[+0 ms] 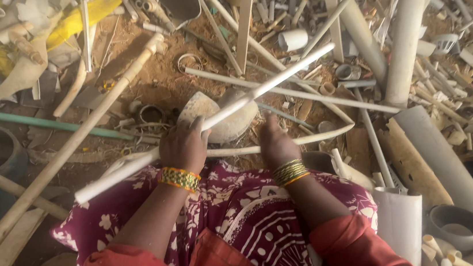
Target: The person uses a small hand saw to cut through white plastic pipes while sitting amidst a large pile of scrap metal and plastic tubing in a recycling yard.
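- Head view: the left hand [185, 148] was closed around a long thin white pipe [212, 119], gripping it near the lower half of its length, fingers wrapped over the top.
- The pipe ran on a slant from low on the left, past the knee, up to the right, where its far end lay over the scrap heap.
- The right hand [275, 142] reached forward with the fingers curled down onto a curved cream pipe [284, 143] that lay crosswise just beyond the knees; whether it truly gripped that piece could not be told, as the fingertips were hidden.
- Both wrists wore bangles: a green-and-gold band [180, 179] on the left, a stack of thin gold ones [290, 172] on the right.
- Just beyond the hands sat a rounded, dusty white bowl-like piece [229, 122], under the slanted pipe.
- A maroon floral cloth [243, 207] covered the lap.
- All around lay broken plastic pipes on brown dirt, with a wide white tube [406, 30] at upper right and a long cream pipe [75, 142] at left.
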